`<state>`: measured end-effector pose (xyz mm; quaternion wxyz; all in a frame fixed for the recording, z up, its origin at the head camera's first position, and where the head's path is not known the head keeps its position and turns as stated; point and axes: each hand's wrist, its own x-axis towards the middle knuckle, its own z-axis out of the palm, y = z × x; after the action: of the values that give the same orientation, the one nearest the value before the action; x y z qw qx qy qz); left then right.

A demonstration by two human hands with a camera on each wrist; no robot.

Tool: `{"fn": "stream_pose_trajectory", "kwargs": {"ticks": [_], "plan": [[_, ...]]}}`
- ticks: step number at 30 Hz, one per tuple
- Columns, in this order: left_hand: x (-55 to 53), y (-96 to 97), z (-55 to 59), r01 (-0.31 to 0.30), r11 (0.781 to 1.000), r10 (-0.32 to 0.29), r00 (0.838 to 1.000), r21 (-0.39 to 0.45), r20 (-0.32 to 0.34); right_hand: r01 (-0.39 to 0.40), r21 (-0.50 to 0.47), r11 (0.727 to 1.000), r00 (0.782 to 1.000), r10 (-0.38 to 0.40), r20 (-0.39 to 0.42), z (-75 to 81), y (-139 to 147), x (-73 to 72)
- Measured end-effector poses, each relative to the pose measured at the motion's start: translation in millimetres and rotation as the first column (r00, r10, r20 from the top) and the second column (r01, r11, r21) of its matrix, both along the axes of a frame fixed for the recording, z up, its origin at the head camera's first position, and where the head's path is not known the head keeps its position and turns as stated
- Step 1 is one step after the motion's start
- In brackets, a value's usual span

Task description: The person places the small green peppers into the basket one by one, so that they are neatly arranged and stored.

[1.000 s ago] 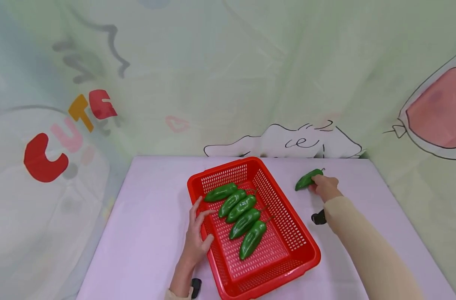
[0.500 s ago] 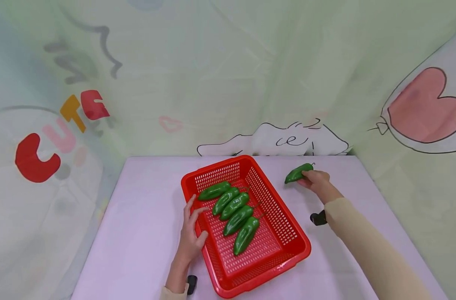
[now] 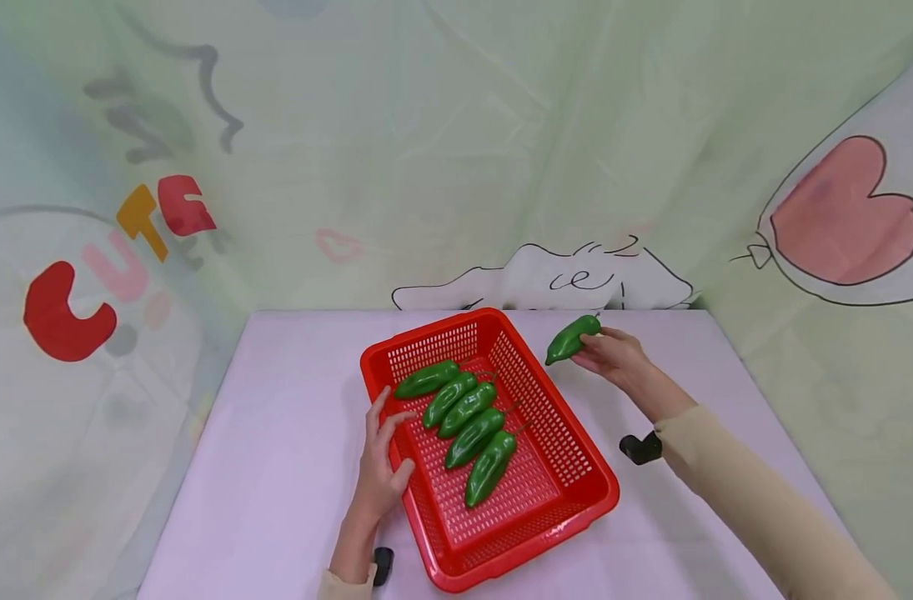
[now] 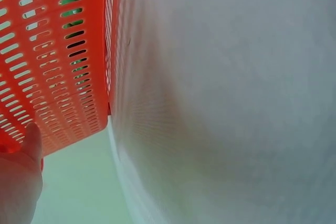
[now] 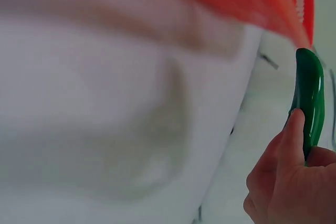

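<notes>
A glossy green chili pepper (image 3: 571,340) is pinched by my right hand (image 3: 617,357), thumb on its near side. It hangs just beyond the right rim of a red perforated plastic basket (image 3: 533,560). In the right wrist view the same pepper (image 5: 313,95) points up, its tip close to the basket's edge. My left hand (image 3: 379,471) grips the basket's left rim, fingers spread over it; the left wrist view shows one finger against the slotted outer wall (image 4: 58,85). Inside, several similar peppers (image 3: 469,408) lie side by side in a slanting row.
Beneath the basket is a table with a pale lilac cover (image 3: 298,417). A curtain (image 3: 366,150) printed with letters and drawings encloses its back and sides. Dark devices are worn at the right wrist (image 3: 642,448) and left wrist (image 3: 383,567).
My right hand has lifted the pepper from the table's far right and carried it left toward the basket. The left hand stays on the rim. The head view has shifted slightly.
</notes>
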<state>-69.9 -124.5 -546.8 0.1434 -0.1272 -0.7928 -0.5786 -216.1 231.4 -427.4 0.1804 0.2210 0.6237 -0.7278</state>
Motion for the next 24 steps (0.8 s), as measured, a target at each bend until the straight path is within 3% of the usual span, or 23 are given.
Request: {"fn": "stream_pose_trajectory", "kwargs": {"ticks": [12, 24], "plan": [[-0.4, -0.6, -1.0, -0.006, 1.000, 0.006, 1.000, 0.000, -0.022, -0.106, 0.086, 0.991, 0.993, 0.111, -0.046, 20.5, -46, 35.8], [-0.8, 1.3, -1.8, -0.032, 0.999, 0.032, 0.999, 0.014, -0.028, -0.160, 0.125, 0.979, 0.985, 0.166, -0.038, 15.1, -79, 59.5]]}}
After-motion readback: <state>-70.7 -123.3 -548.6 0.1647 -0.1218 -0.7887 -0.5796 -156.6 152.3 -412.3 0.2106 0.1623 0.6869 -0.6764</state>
